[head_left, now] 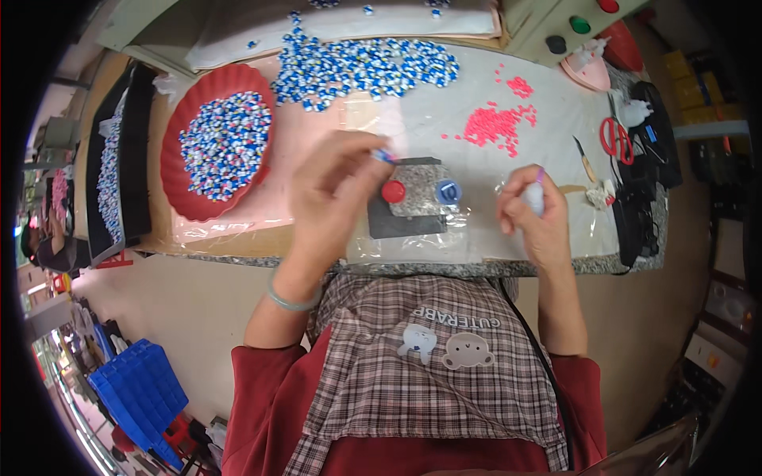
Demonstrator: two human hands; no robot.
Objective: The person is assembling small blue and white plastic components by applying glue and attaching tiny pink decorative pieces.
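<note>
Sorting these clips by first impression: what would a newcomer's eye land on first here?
Probably the red bowl at left, holding many blue-and-white pieces, with a loose pile of similar ones beyond it and to its right. Next, the bright pink bits scattered right of centre, farther off than the right hand and its white object. Then the left hand, pinching a small item near the middle.

Red-handled metal scissors (616, 143) lie upper R; just L of 'em, a slim tan-handled pointed blade (588, 167). Grey-green frame (527, 28) up top w/ round discs: green (580, 26), black (556, 44). Btm L: lg blue plastic crate (139, 393). Far R: yellow boxes (687, 86), stacked.
</note>
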